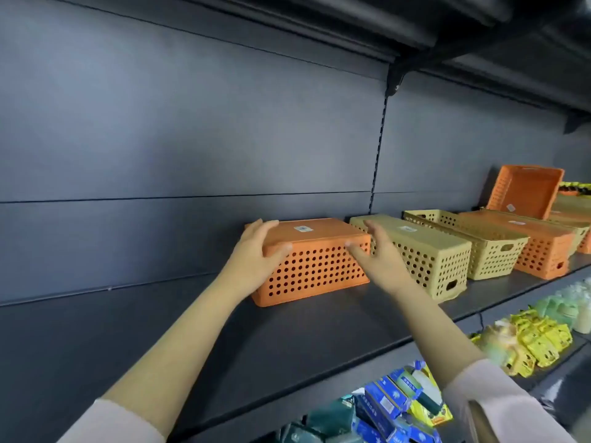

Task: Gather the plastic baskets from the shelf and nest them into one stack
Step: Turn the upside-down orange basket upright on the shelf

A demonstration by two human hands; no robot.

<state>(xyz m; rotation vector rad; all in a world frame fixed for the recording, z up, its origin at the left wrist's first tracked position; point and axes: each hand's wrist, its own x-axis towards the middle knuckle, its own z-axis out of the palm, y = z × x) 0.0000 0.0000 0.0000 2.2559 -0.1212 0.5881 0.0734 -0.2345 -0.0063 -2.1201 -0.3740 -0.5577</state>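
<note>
An orange perforated basket (pixel 315 270) lies upside down on the dark shelf (pixel 160 340). My left hand (pixel 259 254) grips its left end, thumb on the front wall. My right hand (pixel 377 254) presses on its right end, fingers spread. To the right stand an upside-down beige basket (pixel 425 254), an upright beige basket (pixel 486 247) and another upside-down orange basket (pixel 543 251). Further back an orange basket (pixel 524 190) leans tilted, its opening toward me.
The shelf's grey back panel (pixel 192 139) rises behind the baskets, and an upper shelf (pixel 415 24) hangs overhead. Below, a lower shelf holds blue boxes (pixel 393 401), yellow packets (pixel 537 340) and pale green packs (pixel 572 305). More baskets sit at the far right edge.
</note>
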